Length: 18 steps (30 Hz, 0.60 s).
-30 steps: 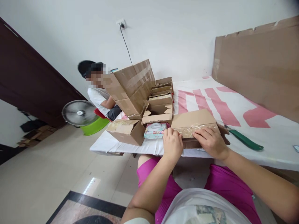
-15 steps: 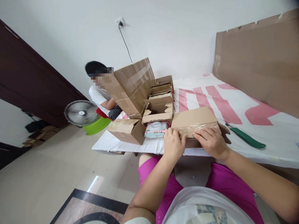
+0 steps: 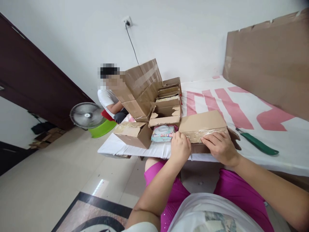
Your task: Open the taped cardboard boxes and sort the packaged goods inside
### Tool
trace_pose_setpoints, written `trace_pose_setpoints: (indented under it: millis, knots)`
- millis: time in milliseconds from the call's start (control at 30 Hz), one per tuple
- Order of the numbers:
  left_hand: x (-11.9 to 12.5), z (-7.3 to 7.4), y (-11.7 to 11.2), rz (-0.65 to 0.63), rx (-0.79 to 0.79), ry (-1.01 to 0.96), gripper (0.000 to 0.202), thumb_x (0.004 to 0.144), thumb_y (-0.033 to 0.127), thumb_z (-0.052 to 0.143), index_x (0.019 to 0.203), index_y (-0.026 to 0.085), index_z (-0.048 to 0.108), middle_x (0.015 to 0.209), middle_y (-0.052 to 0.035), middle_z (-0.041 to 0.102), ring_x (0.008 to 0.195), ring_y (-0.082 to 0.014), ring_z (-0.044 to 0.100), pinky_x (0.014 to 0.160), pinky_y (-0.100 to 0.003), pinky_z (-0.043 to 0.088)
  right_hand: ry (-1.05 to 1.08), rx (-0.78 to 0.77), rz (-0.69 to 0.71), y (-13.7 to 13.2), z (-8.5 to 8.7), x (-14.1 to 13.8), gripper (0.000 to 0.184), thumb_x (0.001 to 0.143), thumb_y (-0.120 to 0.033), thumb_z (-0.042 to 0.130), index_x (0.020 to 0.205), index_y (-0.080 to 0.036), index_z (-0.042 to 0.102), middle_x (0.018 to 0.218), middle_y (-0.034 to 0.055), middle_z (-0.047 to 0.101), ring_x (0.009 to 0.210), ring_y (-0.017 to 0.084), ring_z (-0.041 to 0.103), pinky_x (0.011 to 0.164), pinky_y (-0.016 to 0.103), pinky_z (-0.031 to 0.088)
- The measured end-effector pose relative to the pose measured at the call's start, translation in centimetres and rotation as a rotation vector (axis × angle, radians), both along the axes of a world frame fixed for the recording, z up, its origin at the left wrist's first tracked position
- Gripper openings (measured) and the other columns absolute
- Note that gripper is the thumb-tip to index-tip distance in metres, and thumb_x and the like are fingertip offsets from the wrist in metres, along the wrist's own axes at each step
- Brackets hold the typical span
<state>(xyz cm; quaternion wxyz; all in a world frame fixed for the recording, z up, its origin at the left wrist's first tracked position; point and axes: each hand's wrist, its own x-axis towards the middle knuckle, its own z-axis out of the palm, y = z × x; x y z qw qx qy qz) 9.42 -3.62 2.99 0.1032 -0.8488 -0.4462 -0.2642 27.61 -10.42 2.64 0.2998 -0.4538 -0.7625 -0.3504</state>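
A closed cardboard box lies in front of me at the table's near edge, with shiny clear tape along its front top edge. My left hand is closed at the box's front left corner, fingers curled and thumb hidden. Farther right along the same taped edge, my right hand is closed, thumb and bent fingers against the tape. Whether the tape is being pressed or lifted, I cannot tell. A pack of wet wipes lies just left of my left hand. To the right is a green-handled knife.
An open box and several more boxes stand behind the wipes; a small box is at left. A large cardboard sheet leans at right. Another person sits beyond the tall carton, near a fan.
My left hand's thumb, earlier visible on the front edge, is now out of sight. Both hands stay at the taped edge. The view has shifted slightly.
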Motion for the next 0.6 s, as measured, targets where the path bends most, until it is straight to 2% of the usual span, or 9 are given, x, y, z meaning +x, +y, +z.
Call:
trace_pose_setpoints:
  millis: [167,367,500,600]
  knots:
    - [0.0,-0.3,0.4,0.026,-0.042,-0.005,0.005,0.084,0.013,0.050,0.082,0.016,0.053,0.085,-0.0127,0.058,0.084,-0.0275,0.058,0.077,-0.039,0.049,0.005,-0.016,0.009,0.0,-0.2,0.1,0.018,0.085,-0.009,0.059,0.093,-0.019,0.072,0.087,0.0040,0.071,0.084,0.018,0.055,0.078,0.036,0.035]
    - [-0.2,-0.2,0.9,-0.005,-0.174,-0.091,0.006,0.083,0.013,0.051,0.081,0.018,0.050,0.084,-0.0110,0.060,0.079,-0.0251,0.061,0.072,-0.036,0.049,0.015,-0.019,0.006,0.1,-0.2,0.0,0.015,0.085,-0.011,0.061,0.091,-0.019,0.072,0.086,0.0039,0.071,0.083,0.018,0.055,0.078,0.035,0.036]
    - [-1.4,0.3,2.3,-0.068,-0.406,-0.280,0.014,0.081,0.014,0.054,0.071,0.021,0.047,0.071,-0.0039,0.059,0.071,-0.0208,0.060,0.067,-0.032,0.046,0.001,-0.009,0.007,0.0,0.0,0.2,0.016,0.085,-0.009,0.060,0.091,-0.018,0.072,0.086,0.0040,0.072,0.083,0.018,0.056,0.078,0.035,0.038]
    - [-2.3,1.1,2.9,-0.092,-0.566,-0.505,0.013,0.088,0.021,0.049,0.074,0.022,0.049,0.065,0.0006,0.058,0.062,-0.0163,0.056,0.063,-0.029,0.043,0.005,0.006,0.016,0.0,0.2,0.2,0.018,0.084,-0.007,0.059,0.091,-0.018,0.072,0.087,0.0047,0.072,0.084,0.018,0.056,0.078,0.035,0.038]
